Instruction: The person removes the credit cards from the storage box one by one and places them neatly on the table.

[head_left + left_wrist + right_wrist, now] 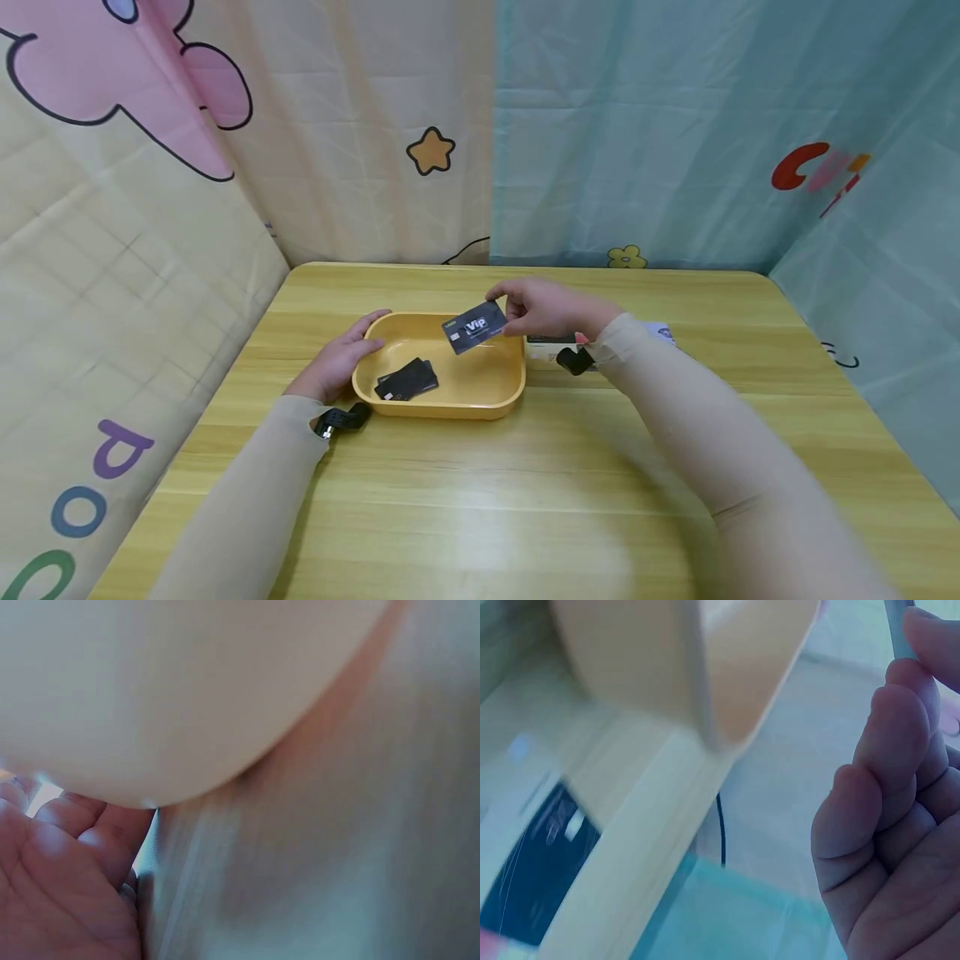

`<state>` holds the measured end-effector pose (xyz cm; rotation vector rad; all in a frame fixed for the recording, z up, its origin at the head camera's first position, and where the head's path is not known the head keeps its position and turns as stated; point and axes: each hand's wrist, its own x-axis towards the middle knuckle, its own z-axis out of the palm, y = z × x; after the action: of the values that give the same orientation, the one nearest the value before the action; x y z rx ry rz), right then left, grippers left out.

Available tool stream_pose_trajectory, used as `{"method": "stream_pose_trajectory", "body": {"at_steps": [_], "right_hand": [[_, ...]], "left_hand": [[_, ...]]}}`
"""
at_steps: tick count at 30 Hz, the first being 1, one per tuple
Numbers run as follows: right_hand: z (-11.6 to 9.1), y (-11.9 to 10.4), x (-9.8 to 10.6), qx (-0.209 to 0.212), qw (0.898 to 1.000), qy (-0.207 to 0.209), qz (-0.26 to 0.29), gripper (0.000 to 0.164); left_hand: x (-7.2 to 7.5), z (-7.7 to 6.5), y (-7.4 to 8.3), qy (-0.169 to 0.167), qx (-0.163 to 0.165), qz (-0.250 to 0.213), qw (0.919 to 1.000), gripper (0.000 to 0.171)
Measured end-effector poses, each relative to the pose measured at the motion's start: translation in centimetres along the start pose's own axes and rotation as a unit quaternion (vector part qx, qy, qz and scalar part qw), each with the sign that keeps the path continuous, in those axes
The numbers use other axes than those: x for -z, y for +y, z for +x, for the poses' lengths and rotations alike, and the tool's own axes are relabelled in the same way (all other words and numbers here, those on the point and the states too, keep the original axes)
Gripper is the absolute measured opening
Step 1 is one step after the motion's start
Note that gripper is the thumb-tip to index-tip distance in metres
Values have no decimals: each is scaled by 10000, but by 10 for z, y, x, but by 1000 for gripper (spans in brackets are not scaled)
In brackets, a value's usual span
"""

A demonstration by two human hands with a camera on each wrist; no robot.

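Observation:
My right hand (542,304) pinches the edge of a dark card (475,327) marked "Vip" between thumb and fingers, over the right part of a yellow plastic basin (480,412). In the right wrist view only a thin edge of this card (900,630) shows beside the thumb. My left hand (339,360) holds the basin at its left end, thumb over the rim and fingers along the outside. Several black cards (407,380) lie overlapping inside the basin, at its left. The left wrist view shows the left palm (67,885) against the basin's outer wall (172,697).
Right of the basin, flat printed items (551,351) lie on the wooden table (465,492), partly hidden by my right wrist. A dark card-like piece (540,862) shows there in the right wrist view. Printed curtains (360,100) hang behind the table and at its sides.

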<state>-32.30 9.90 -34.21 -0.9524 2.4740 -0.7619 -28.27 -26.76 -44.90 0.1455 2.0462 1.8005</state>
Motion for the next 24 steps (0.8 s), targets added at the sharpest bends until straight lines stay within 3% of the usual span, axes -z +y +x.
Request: {"method": "stream_pose_trajectory", "body": {"at_steps": [14, 24], "right_hand": [[-68, 64, 26, -550, 9971, 522, -31, 51], [-128, 120, 38, -1361, 9885, 611, -259, 57]], "left_hand": [[-2, 3, 1, -2, 87, -34, 10000, 59], [1, 3, 0, 42, 99, -27, 9999, 59]]}}
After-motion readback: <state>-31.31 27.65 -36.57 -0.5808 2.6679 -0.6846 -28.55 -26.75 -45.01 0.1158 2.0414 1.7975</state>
